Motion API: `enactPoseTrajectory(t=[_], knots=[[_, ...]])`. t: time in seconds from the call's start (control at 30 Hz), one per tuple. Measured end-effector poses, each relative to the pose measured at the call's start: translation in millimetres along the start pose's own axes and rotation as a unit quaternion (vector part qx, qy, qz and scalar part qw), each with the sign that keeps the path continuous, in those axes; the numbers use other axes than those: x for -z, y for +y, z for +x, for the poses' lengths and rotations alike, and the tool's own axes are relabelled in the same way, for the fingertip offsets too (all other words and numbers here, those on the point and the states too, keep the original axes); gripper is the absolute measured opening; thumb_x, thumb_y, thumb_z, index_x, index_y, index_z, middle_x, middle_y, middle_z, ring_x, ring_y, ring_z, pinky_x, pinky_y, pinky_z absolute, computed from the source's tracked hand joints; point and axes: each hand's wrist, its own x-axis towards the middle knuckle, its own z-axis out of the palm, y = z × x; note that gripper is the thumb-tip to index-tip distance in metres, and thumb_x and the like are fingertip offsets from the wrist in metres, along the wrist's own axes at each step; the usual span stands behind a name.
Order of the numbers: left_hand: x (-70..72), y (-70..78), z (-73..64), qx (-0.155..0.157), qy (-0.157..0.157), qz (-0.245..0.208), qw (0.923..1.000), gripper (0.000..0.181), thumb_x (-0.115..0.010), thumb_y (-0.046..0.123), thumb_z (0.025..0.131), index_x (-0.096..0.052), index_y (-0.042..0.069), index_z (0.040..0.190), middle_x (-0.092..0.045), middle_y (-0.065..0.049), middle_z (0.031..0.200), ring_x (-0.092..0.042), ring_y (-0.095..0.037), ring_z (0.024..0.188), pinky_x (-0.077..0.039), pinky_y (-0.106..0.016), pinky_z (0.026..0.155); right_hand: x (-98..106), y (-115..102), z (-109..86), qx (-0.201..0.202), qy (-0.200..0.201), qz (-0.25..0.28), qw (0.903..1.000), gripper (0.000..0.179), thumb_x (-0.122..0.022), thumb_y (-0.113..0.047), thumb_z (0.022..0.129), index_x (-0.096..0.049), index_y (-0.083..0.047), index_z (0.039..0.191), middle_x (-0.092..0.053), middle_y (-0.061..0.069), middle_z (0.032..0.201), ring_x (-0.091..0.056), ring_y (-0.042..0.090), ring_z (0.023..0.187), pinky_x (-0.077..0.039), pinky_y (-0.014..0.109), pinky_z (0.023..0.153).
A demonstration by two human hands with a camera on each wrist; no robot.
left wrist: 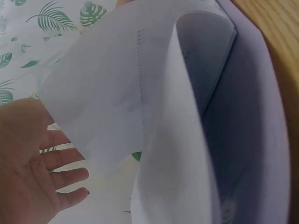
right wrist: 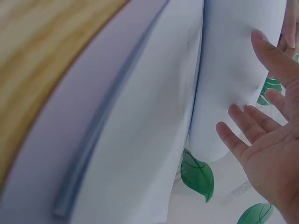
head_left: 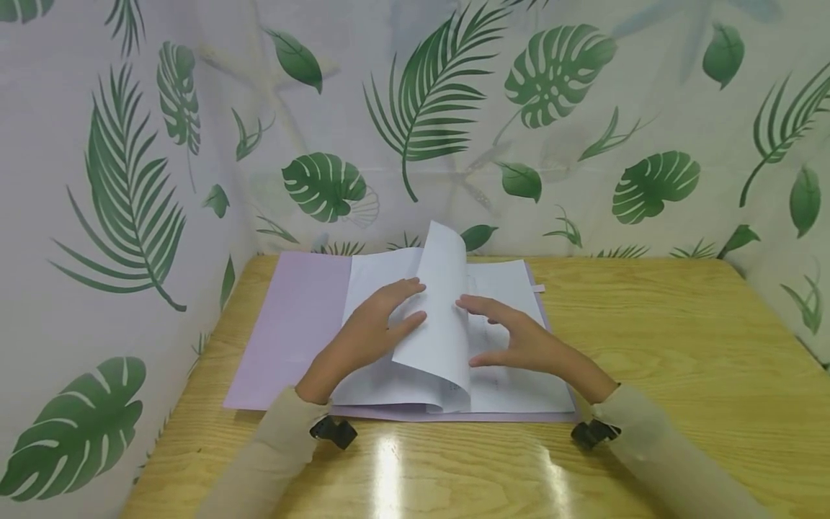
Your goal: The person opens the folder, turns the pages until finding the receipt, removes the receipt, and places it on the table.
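Observation:
A lilac folder (head_left: 295, 317) lies spread on the table, with white printed sheets (head_left: 519, 386) inside it. One white page (head_left: 441, 303) stands raised and curled at the middle of the stack. To its left is my left hand (head_left: 363, 331), thumb and forefinger overlapping the page; the left wrist view shows its fingers spread at the page's edge. On the page's other side, my right hand (head_left: 528, 342) has its fingers extended, and in the right wrist view the fingertips (right wrist: 235, 109) meet the curled paper. Small print shows through the page in the left wrist view.
The wooden table (head_left: 674, 360) carries the folder near its back edge. A pale cloth (head_left: 454, 194) with green leaves hangs behind and at the left side. A small white tab (head_left: 538, 288) sticks out from the folder's right edge. Dark straps (head_left: 333, 431) circle both wrists.

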Motion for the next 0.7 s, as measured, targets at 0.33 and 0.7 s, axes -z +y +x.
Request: enactPoseTrajectory(t=[0.33, 0.7], knots=[[-21.0, -6.3, 0.3, -0.003, -0.071, 0.048, 0.9963, 0.059, -0.068, 0.04, 0.098, -0.055, 0.011, 0.147, -0.041, -0.008, 0.163, -0.027, -0.033, 0.156, -0.025, -0.054, 0.127, 3, -1, 1.1, 0.009, 0.01, -0.005, 0.9999, 0.087, -0.088, -0.022, 0.08, -0.044, -0.008, 0.153, -0.047, 0.012, 0.158, -0.052, 0.035, 0.139, -0.052, 0.056, 0.104], [-24.8, -5.3, 0.2, 0.027, -0.109, 0.072, 0.9911, 0.063, -0.065, 0.044, 0.099, -0.05, 0.01, 0.15, -0.049, -0.009, 0.157, -0.034, -0.036, 0.152, -0.029, -0.051, 0.125, 25, 1, 0.7, -0.038, 0.038, -0.009, 0.9985, 0.08, -0.086, -0.019, 0.083, -0.047, -0.011, 0.152, -0.047, 0.01, 0.158, -0.053, 0.034, 0.138, -0.049, 0.054, 0.11]])
